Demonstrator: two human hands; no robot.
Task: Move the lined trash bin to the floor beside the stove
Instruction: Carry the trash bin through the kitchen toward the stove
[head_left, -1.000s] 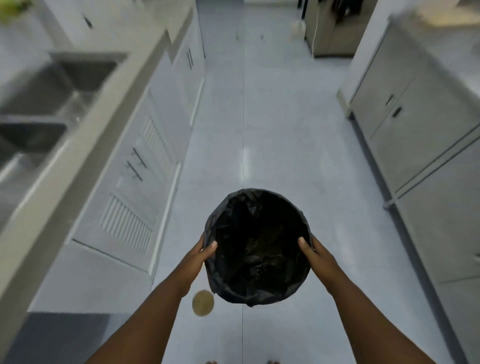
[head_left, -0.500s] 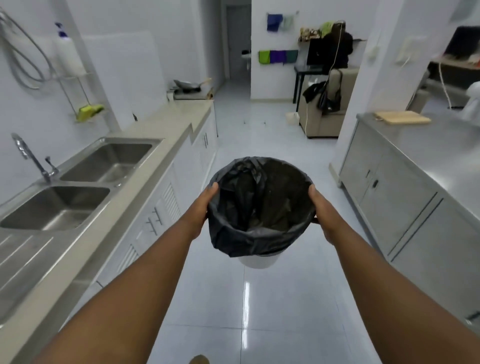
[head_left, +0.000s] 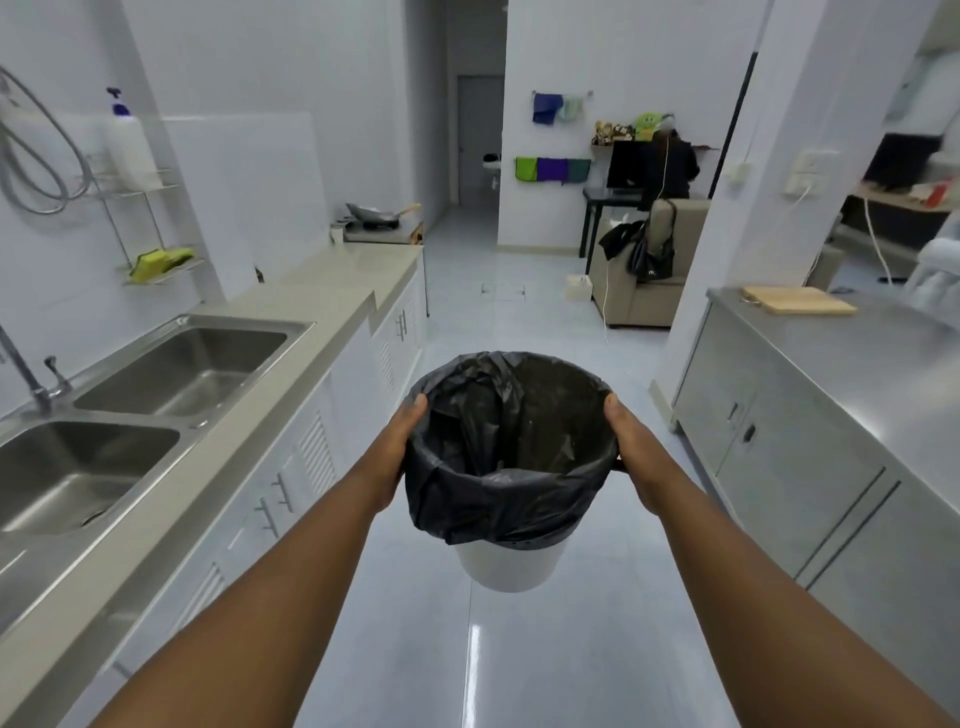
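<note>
A white trash bin (head_left: 509, 564) lined with a black bag hangs in mid-air in the kitchen aisle, upright and above the floor. My left hand (head_left: 397, 452) grips the left side of its rim and my right hand (head_left: 631, 457) grips the right side, thumbs over the edge. The bag looks empty inside. A portable stove (head_left: 376, 231) with a pan on it stands at the far end of the left counter, well ahead of the bin.
A long counter (head_left: 291, 332) with a double steel sink (head_left: 150, 395) runs along the left. Steel cabinets (head_left: 810, 457) with a cutting board (head_left: 797, 300) line the right. The tiled aisle floor (head_left: 483, 665) leads to a beige armchair (head_left: 644, 291) and a person seated at a desk.
My view has lifted from the floor to the length of the kitchen. The bin has risen with both hands from near the floor to about counter height, then held steady.
</note>
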